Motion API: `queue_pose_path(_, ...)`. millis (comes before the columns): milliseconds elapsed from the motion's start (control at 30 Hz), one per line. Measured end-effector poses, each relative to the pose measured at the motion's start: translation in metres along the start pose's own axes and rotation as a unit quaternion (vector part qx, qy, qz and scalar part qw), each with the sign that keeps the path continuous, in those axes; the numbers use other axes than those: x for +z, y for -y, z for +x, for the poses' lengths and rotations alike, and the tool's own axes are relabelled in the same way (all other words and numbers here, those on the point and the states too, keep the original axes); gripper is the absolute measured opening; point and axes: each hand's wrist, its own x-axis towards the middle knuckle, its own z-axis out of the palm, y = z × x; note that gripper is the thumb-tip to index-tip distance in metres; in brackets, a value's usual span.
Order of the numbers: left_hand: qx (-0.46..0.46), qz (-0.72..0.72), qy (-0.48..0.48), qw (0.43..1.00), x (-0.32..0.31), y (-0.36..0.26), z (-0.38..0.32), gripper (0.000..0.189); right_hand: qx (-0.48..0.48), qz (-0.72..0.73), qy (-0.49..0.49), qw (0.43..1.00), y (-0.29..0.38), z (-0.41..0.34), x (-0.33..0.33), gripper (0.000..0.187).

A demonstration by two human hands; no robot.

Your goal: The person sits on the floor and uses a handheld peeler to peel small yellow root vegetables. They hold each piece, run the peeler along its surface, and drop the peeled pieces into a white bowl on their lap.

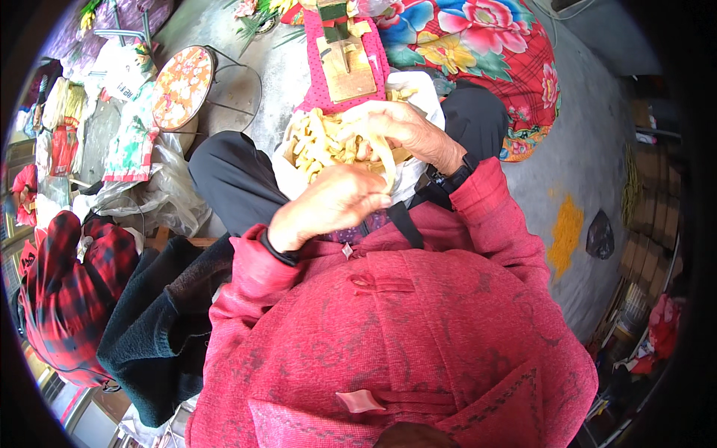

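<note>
A pale yellow strip (385,162), limp and soft-looking, runs between my two hands. The upper part of it is in the fingers of my right hand (417,131). Its lower end is pinched between the thumb and finger of my left hand (339,196). Beneath them, between my knees, an open white bag (431,98) holds a heap of similar yellow strips (320,137), partly hidden by my hands. Just beyond the bag, a wooden board (350,81) rests on pink dotted cloth (311,67). A narrow pointed metal piece lies over the board.
At my left stands a round stool (185,87) with a floral top, near crumpled clear plastic (165,185). Red-and-black checked cloth (78,291) lies further back. A large floral cloth bundle (476,50) sits beyond my right knee. Yellow material (566,232) and a black bag (600,235) lie on the floor.
</note>
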Motion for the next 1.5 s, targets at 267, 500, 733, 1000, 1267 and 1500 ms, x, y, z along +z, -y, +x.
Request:
queue_pose_path(267,0.037,0.077,-0.326,0.942,0.006,0.006,-0.007,0.018,0.029,0.088,-0.043,0.995,0.007,0.000,-0.010,0.004)
queue_pose_path(500,-0.101,-0.130,-0.267,0.950,-0.008,0.014,-0.007,0.030,0.020,0.060,0.069,0.996,0.028,-0.008,-0.008,0.006)
queue_pose_path(733,-0.203,-0.354,-0.216,0.887,-0.038,0.018,-0.052,0.007,-0.091,0.131,-0.117,0.980,0.054,-0.028,-0.056,0.006)
queue_pose_path(1000,-0.213,-0.271,-0.246,0.906,-0.066,0.030,-0.081,0.014,-0.003,-0.241,-0.148,0.959,0.026,-0.021,-0.074,0.014)
queue_pose_path(1267,-0.114,0.072,-0.144,0.980,-0.031,0.032,-0.020,0.019,-0.151,-0.316,-0.031,0.936,0.013,0.002,0.010,0.032)
queue_pose_path(1500,-0.162,-0.132,-0.258,0.943,-0.041,0.052,-0.015,0.016,-0.040,-0.263,-0.045,0.963,0.013,0.006,-0.009,0.030)
